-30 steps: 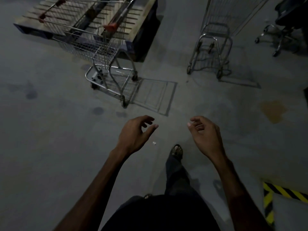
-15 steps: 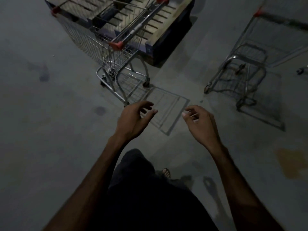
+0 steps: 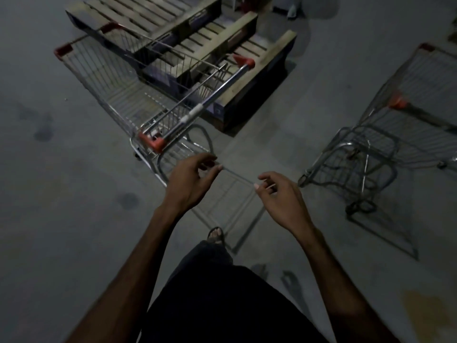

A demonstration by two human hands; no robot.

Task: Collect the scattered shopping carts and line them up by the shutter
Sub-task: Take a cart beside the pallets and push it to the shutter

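A wire shopping cart with red corner caps stands just ahead, its metal push handle running from lower left to upper right. A second cart stands to the right, partly cut off by the frame edge. My left hand is raised below the first cart's handle, a short way off it, fingers loosely curled and holding nothing. My right hand is raised beside it, fingers loosely curled and holding nothing, between the two carts. No shutter is in view.
Stacked wooden pallets lie right behind the first cart. The floor is dim grey concrete with dark stains. My sandalled foot is on the floor below my hands.
I have walked closer: both carts and the pallets have grown and moved down in view. My hands stay raised and holding nothing, now close below the first cart's handle.
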